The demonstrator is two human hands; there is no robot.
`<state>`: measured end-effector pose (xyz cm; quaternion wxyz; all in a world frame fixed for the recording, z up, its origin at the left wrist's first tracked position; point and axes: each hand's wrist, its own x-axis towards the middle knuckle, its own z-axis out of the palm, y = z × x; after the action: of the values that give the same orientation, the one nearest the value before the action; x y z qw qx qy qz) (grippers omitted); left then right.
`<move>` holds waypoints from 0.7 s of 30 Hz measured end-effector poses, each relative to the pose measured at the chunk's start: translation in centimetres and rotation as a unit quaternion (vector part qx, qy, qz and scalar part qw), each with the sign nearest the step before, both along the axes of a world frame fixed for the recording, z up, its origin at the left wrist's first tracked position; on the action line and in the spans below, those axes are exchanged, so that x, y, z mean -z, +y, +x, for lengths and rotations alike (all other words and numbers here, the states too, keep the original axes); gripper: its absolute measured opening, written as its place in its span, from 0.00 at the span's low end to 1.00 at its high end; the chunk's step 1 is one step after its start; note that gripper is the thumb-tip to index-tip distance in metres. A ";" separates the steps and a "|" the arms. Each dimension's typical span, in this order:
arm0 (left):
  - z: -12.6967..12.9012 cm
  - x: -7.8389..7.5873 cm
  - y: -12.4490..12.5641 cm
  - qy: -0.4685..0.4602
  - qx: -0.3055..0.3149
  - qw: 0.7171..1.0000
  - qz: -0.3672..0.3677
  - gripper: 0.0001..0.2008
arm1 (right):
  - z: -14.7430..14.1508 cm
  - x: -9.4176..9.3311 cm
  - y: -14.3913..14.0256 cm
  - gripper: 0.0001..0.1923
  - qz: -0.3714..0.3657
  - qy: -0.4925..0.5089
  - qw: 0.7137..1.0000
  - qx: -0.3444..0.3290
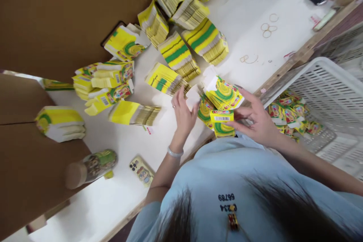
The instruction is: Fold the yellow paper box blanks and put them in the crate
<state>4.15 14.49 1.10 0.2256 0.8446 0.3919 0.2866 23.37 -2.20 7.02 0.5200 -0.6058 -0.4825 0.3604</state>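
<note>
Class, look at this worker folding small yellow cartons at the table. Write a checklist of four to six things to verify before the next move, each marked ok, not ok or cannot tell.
1. Right hand grips the folded carton: ok.
2. Left hand touches the white flap: ok.
3. Carton's far end closed: cannot tell, hidden.
4. Flat carton stacks within reach on the white table: ok.
5. White basket beside the right hand has room: ok, only partly filled.
6. Phone and bottle apart from the hands: ok.

White table (286, 15) was covered in carton stacks (177, 53), rubber bands (269, 28) at 1 o'clock, phone (141, 171) and bottle (92, 166) around 7.
</note>
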 end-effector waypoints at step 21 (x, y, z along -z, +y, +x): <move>-0.6 -1.9 4.1 -0.035 -0.014 0.999 0.026 0.26 | 9.0 -0.5 -6.7 0.34 -0.162 -0.583 0.780 0.160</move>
<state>3.59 18.56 2.97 0.2132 0.8343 0.3876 0.3291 32.36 -8.86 7.54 0.0840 -0.8441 -0.5240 -0.0768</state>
